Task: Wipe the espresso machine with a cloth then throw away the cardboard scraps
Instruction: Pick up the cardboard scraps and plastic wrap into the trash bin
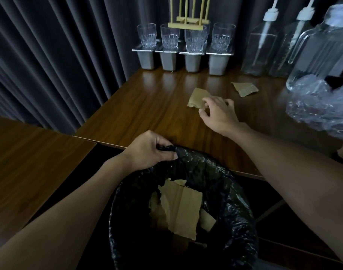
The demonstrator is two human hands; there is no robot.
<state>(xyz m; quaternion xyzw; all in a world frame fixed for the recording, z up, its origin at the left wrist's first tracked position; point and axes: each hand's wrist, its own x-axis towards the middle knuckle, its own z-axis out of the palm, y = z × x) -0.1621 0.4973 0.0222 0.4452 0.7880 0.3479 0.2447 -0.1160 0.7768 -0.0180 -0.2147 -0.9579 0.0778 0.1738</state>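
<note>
On the counter [147,106] my right hand [219,114] curls over a cardboard scrap [198,97], hold uncertain; left hand [151,151] grips the bin bag [221,172]; a loose pinch might drop it.

Figure: single head-worn wide-angle view.
Looks forward and down, close over the dark-brown wooden bench [147,102], facing a grey pleated curtain [49,55].

In dim light a dark wood desk [147,106] lies under the right hand [219,115], a second desk [30,152] left of the left hand [149,151], grey pleated curtains [59,55] hanging beyond both.
</note>
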